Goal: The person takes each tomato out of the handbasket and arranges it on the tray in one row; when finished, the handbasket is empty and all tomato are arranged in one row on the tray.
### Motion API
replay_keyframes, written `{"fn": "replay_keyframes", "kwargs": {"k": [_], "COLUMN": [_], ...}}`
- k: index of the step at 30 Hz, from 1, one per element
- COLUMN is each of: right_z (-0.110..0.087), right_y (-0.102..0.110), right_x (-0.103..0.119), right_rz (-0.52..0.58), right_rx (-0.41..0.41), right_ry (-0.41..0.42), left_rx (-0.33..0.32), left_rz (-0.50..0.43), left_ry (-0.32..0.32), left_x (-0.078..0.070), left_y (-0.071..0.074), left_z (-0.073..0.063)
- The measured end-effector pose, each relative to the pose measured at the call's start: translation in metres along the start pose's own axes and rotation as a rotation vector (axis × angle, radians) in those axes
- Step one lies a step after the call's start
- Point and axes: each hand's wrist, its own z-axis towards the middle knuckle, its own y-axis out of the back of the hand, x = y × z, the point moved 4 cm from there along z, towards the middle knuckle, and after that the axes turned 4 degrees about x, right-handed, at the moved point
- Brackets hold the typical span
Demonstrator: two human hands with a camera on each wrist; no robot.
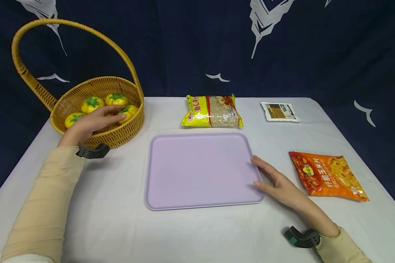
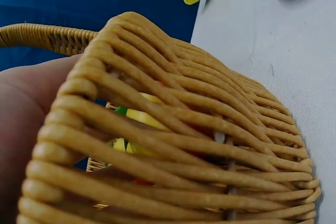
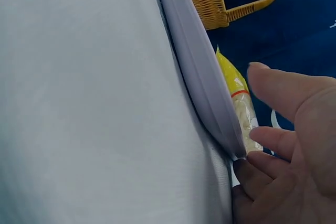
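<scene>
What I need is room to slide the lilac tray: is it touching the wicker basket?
Apart. The head view shows a strip of white tablecloth between the wicker basket and the left edge of the lilac tray.

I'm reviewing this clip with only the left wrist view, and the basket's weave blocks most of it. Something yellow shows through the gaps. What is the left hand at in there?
Observer: In the head view, the left hand reaches over the near rim of the basket to the rightmost yellow fruit. Whether it grips the fruit, I cannot tell.
Operator: My view misses the other one entirely. Where is it?
Observer: The right hand is at the right edge of the tray, with its thumb and fingers spread apart.
</scene>
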Motion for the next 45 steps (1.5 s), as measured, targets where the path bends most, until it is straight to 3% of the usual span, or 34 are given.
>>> {"fn": "replay_keyframes", "kwargs": {"k": [4, 8, 18, 32, 39, 45], "right_z": [-0.002, -0.002, 0.0, -0.001, -0.002, -0.001], "right_y": [0.0, -0.001, -0.005, -0.008, -0.008, -0.007], "right_x": [0.002, 0.003, 0.002, 0.007, 0.006, 0.005], "right_rz": [-0.132, -0.196, -0.245, -0.225, -0.214, -0.226], "right_rx": [0.005, 0.014, 0.022, 0.047, 0.062, 0.066], "right_ry": [-0.013, 0.005, 0.004, 0.006, -0.028, -0.045], "left_rx": [0.021, 0.04, 0.037, 0.021, -0.052, -0.139], "left_rz": [0.044, 0.052, 0.078, 0.006, -0.02, -0.116], "left_ry": [0.021, 0.049, 0.118, 0.092, 0.094, 0.063], "left_x": [0.001, 0.0, -0.001, 0.0, -0.005, -0.01], "left_y": [-0.002, -0.003, -0.001, -0.002, -0.001, 0.008], "left_z": [0.002, 0.003, 0.01, 0.014, 0.01, -0.007]}}
